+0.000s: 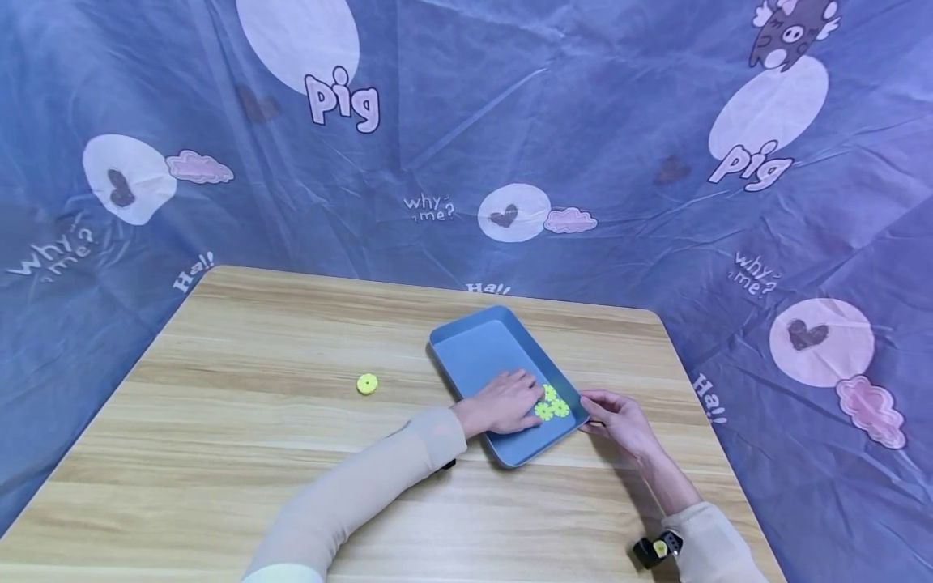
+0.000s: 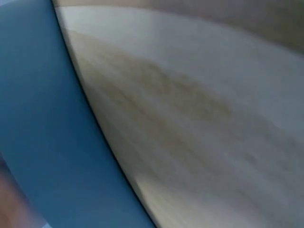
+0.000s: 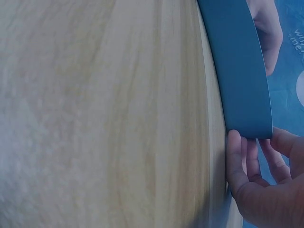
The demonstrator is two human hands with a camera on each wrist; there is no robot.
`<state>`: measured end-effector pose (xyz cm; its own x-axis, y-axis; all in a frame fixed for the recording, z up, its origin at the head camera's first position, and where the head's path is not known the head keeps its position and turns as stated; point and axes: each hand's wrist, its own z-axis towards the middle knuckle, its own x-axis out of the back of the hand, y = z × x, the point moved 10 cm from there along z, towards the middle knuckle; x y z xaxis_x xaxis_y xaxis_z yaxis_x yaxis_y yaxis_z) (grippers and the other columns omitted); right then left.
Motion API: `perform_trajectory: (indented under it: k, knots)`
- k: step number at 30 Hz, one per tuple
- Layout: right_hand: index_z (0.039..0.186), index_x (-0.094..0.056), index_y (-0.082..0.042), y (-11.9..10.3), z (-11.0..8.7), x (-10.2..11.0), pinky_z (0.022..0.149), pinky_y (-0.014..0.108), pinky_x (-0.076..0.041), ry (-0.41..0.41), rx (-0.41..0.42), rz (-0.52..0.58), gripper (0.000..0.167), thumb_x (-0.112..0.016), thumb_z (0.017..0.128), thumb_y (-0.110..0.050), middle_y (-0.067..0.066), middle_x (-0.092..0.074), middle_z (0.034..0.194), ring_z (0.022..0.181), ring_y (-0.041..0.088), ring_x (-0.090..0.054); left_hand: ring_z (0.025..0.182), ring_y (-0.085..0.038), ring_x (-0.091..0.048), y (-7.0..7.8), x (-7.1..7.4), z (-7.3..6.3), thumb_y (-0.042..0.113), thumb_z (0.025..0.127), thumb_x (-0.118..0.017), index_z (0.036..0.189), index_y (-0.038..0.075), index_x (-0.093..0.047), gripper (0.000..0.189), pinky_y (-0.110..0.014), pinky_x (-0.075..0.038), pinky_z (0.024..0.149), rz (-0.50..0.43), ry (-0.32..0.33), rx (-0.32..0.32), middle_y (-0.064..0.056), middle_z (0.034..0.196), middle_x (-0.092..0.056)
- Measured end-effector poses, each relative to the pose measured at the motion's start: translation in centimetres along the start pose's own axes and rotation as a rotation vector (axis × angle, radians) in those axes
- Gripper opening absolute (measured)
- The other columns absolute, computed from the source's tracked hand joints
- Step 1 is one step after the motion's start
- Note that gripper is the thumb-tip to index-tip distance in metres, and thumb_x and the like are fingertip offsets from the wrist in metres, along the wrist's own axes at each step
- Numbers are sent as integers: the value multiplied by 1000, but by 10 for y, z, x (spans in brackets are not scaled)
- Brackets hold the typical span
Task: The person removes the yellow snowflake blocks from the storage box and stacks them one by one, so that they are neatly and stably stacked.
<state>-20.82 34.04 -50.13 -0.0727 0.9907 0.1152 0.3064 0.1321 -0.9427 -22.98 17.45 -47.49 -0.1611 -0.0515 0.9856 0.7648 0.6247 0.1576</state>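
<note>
Blue tray steadied at its near corner by our right hand, we lay the left hand's flat fingers on the yellow-green discs inside, pressing gently so none skitter.

You face a light wooden table; behind and around it hangs a creased blue cartoon-print sheet reading "pig"
</note>
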Motion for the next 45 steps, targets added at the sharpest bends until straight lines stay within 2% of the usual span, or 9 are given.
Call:
perform_trajectory:
  k: [18,28,32,39,45]
  knots:
    - [126,-70,1,-1,-1,-1,82,23,-64,0,2,8,27,-65,105,-15,-9,-74,101,91,5,-72,128,-16,-55,7,-5,14,51,105,-59,126,22,-66,37,-37,-49,112,69,14,-7,-1,135,-62]
    - [131,-65,7,-4,-3,-2,81,22,-63,-25,4,19,34,-65,105,-15,-9,-73,101,92,4,-71,128,-15,-54,3,-4,12,48,101,-67,128,22,-66,37,-37,-47,115,-59,8,32,1,137,-63]
    - [128,-67,3,-3,-3,-1,81,22,-63,-26,7,24,30,-65,105,-15,-9,-73,101,92,4,-71,126,-15,-55,3,-1,10,46,100,-69,128,23,-67,37,-37,-47,115,-91,21,29,3,137,-65]
    - [120,-73,-5,0,-2,1,80,22,-64,-2,14,27,19,-66,104,-13,-9,-74,100,91,4,-72,120,-15,-57,0,2,5,42,99,-72,124,22,-68,33,-32,-49,105,-121,42,13,5,131,-70]
    - [122,-72,-4,0,-2,2,81,22,-64,-1,14,23,21,-66,104,-13,-9,-74,101,91,4,-72,115,-12,-59,-5,5,-2,40,96,-76,122,22,-70,32,-28,-51,101,-155,61,15,8,123,-72]
